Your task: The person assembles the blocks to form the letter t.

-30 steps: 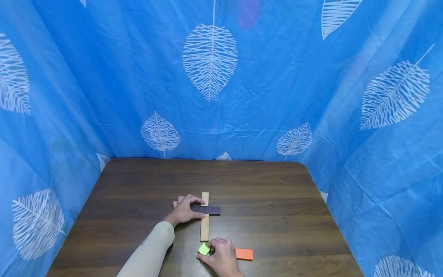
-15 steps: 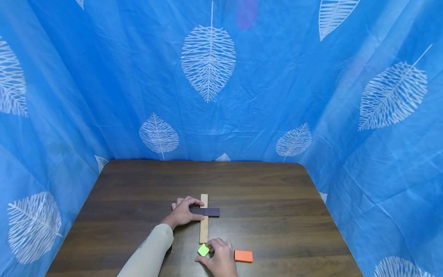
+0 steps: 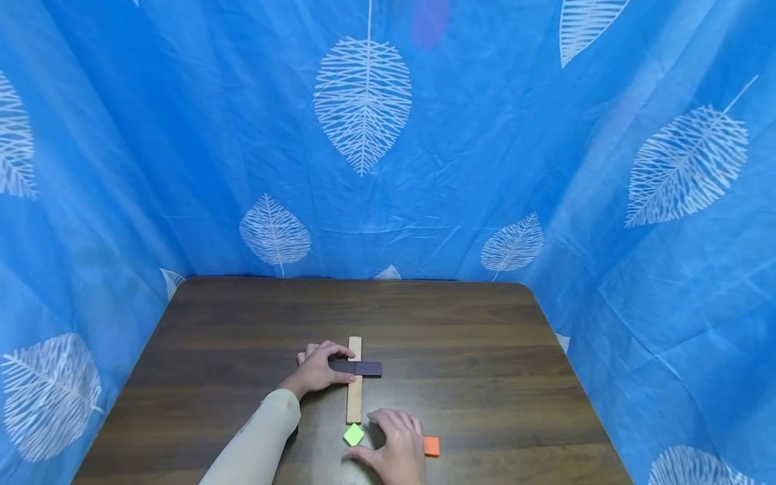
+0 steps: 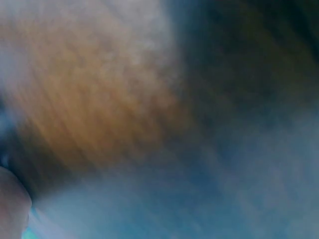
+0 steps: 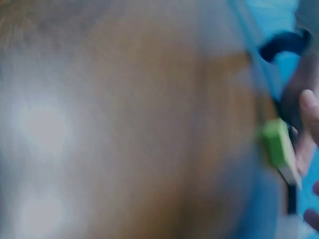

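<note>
My left hand (image 3: 318, 367) holds the left part of a dark bar (image 3: 368, 369), thumb and index finger curved along its two long sides. A seam shows across the bar, and the hand hides its left end. The bar crosses a pale wooden strip (image 3: 354, 401), making a cross on the table. Just below the strip's near end lies a lime-green block (image 3: 353, 434), turned cornerwise. My right hand (image 3: 397, 444) is right of the green block, thumb and fingers spread and apart from it. In the right wrist view the green block (image 5: 275, 142) is near the fingers (image 5: 311, 117).
An orange block (image 3: 431, 446) lies right of my right hand, partly covered by it. The brown wood-grain table (image 3: 485, 377) has rounded far corners. Blue curtain (image 3: 448, 168) with white leaf prints surrounds its back and sides. The left wrist view is badly blurred.
My right hand has let go of the green block, spread its fingers and moved right, now covering part of the orange block. The left hand stays on the dark bar.
</note>
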Available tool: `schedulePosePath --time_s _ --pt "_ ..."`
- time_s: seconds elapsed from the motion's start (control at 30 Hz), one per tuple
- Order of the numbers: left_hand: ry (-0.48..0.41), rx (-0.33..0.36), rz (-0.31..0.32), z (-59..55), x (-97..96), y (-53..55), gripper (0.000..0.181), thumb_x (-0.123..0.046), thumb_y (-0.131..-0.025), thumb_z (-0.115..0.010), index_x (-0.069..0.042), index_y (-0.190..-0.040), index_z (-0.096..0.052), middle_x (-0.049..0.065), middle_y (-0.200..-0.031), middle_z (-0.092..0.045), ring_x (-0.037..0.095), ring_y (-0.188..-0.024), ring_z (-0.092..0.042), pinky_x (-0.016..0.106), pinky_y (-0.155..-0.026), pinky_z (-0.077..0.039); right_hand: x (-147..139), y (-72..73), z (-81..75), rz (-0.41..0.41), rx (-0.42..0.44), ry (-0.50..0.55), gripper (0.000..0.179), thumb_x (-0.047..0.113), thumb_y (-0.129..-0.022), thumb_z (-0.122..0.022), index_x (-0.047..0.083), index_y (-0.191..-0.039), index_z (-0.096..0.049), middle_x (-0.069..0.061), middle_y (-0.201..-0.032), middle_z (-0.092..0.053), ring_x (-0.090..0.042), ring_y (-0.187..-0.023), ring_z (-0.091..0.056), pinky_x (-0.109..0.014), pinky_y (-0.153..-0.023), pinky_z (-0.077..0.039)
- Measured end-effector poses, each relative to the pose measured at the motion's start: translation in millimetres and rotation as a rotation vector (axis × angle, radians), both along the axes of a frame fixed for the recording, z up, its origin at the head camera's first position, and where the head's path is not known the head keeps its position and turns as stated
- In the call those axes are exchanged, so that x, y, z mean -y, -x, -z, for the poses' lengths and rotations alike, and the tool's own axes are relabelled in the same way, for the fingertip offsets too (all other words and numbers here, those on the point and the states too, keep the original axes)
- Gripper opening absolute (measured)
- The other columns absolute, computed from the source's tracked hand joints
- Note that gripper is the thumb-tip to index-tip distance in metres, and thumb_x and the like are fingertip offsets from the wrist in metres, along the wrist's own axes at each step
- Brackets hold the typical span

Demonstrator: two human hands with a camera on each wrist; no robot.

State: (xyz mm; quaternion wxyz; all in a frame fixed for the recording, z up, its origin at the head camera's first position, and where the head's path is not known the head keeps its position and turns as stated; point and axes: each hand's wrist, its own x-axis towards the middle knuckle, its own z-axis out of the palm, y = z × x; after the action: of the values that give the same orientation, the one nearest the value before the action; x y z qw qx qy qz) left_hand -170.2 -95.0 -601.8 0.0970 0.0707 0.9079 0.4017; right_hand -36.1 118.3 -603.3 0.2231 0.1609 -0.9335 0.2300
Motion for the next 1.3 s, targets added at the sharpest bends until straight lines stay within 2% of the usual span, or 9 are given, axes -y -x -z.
schedulePosePath --time_s 0.1,0.2,0.3,0.37,0.57,0.67,0.93,1.17,1.3 --pt "-0.009 0.0 0.009 -0.4 0.3 1.0 0.038 -0.044 -0.072 -0.091 -0.036 -0.105 -0.073 -0.007 -0.115 -0.059 0.027 -0.109 -0.039 0.051 -0.087 -0.019 -23 2.3 -9.4 0.035 0.093 -0.017 0.089 0.079 -0.046 -0.08 0.021 -0.113 -0.072 0.003 -0.116 -0.067 -0.021 -0.104 -0.062 -0.044 -0.083 -0.043" --pt "-0.012 0.015 0.002 -0.4 -0.1 1.7 0.038 -0.043 -0.072 -0.091 -0.037 -0.104 -0.073 -0.008 -0.116 -0.059 0.026 -0.11 -0.038 0.051 -0.088 -0.019 -48 3.1 -20.1 0.044 0.28 -0.008 0.106 0.078 -0.043 -0.081 0.019 -0.129 -0.066 -0.005 -0.133 -0.059 -0.031 -0.118 -0.054 -0.055 -0.089 -0.041" --pt "-0.007 0.029 -0.007 -0.8 -1.1 2.1 0.037 -0.043 -0.072 -0.091 -0.039 -0.104 -0.072 -0.008 -0.117 -0.059 0.026 -0.111 -0.038 0.05 -0.088 -0.019 -70 4.3 -26.9 0.053 0.434 0.017 0.117 0.077 -0.04 -0.084 0.019 -0.139 -0.059 -0.009 -0.14 -0.053 -0.037 -0.125 -0.048 -0.062 -0.091 -0.04" --pt "-0.002 0.031 -0.01 -0.9 -1.0 1.5 0.037 -0.043 -0.072 -0.091 -0.038 -0.104 -0.072 -0.007 -0.118 -0.059 0.027 -0.112 -0.038 0.051 -0.088 -0.019 -83 5.5 -28.4 0.056 0.487 0.028 0.122 0.076 -0.039 -0.085 0.019 -0.142 -0.057 -0.01 -0.142 -0.052 -0.039 -0.125 -0.047 -0.065 -0.091 -0.039" --pt "0.007 0.048 -0.025 -1.7 -1.8 0.4 0.037 -0.042 -0.072 -0.091 -0.038 -0.104 -0.072 -0.007 -0.118 -0.059 0.028 -0.115 -0.038 0.051 -0.091 -0.019 -103 6.9 -22.5 0.021 0.473 0.072 0.12 0.073 -0.038 -0.086 0.019 -0.142 -0.057 -0.006 -0.134 -0.058 -0.036 -0.117 -0.054 -0.064 -0.089 -0.041" --pt "0.004 0.052 -0.028 -3.2 -2.5 -0.2 0.037 -0.042 -0.072 -0.091 -0.038 -0.105 -0.072 -0.007 -0.119 -0.059 0.028 -0.115 -0.038 0.051 -0.091 -0.019 -105 7.1 -19.2 -0.002 0.51 0.097 0.117 0.07 -0.041 -0.087 0.018 -0.141 -0.057 -0.006 -0.131 -0.058 -0.034 -0.115 -0.056 -0.063 -0.089 -0.044" --pt "0.004 0.052 -0.026 -4.4 -2.2 -1.8 0.037 -0.041 -0.073 -0.091 -0.038 -0.105 -0.072 -0.007 -0.121 -0.059 0.028 -0.115 -0.038 0.051 -0.09 -0.02 -109 5.8 -14.2 -0.059 0.62 0.196 0.095 0.056 -0.05 -0.092 0.017 -0.132 -0.063 -0.002 -0.123 -0.058 -0.015 -0.095 -0.055 -0.036 -0.08 -0.049" --pt "0.005 0.043 -0.025 -2.8 -1.5 -2.0 0.037 -0.041 -0.072 -0.091 -0.037 -0.104 -0.073 -0.007 -0.121 -0.059 0.027 -0.114 -0.038 0.051 -0.09 -0.02 -111 4.2 -8.4 -0.1 0.602 0.302 0.073 0.044 -0.055 -0.096 0.015 -0.117 -0.071 0.006 -0.109 -0.065 -0.007 -0.088 -0.055 -0.029 -0.077 -0.049" --pt "-0.001 0.049 -0.026 -2.9 -2.5 -1.7 0.036 -0.041 -0.072 -0.091 -0.038 -0.104 -0.073 -0.007 -0.121 -0.059 0.027 -0.115 -0.038 0.051 -0.091 -0.02 -112 4.3 -7.1 -0.121 0.6 0.32 0.064 0.039 -0.056 -0.097 0.014 -0.11 -0.073 0.011 -0.097 -0.065 -0.004 -0.083 -0.054 -0.028 -0.074 -0.048"
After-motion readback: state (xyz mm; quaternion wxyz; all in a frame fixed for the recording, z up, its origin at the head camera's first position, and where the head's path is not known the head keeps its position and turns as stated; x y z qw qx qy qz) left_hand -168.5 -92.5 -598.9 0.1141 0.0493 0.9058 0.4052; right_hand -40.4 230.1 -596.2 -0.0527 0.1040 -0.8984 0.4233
